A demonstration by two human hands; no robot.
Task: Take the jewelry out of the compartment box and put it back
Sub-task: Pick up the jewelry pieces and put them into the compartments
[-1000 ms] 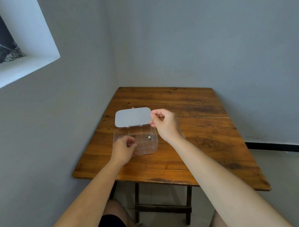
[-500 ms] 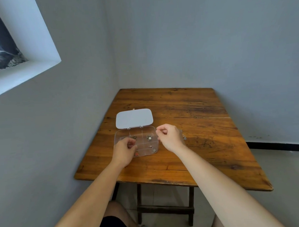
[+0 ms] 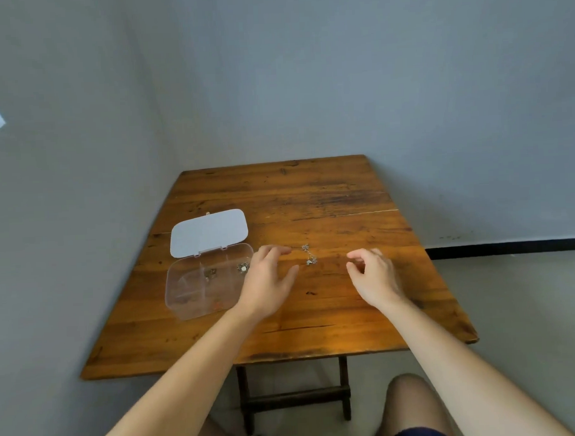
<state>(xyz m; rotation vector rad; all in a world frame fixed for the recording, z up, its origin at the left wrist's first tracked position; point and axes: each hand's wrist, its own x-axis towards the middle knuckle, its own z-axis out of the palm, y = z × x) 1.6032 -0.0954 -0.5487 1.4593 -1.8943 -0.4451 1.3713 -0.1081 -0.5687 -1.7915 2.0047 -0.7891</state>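
Both hands had left the compartment box (image 3: 203, 287) since the earlier frame: left hand (image 3: 265, 278) now just right of it, fingers spread and empty, right hand (image 3: 374, 273) farther right, fingers loosely curled, holding nothing visible. A silver jewelry chain (image 3: 309, 254) lay on the table (image 3: 317, 328) between the hands, just beyond the fingertips, untouched. Box sat lid open with small pieces inside.

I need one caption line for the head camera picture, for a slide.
Both hands, left and right, hover open beside a chain on the wooden table; the clear compartment box lies open.
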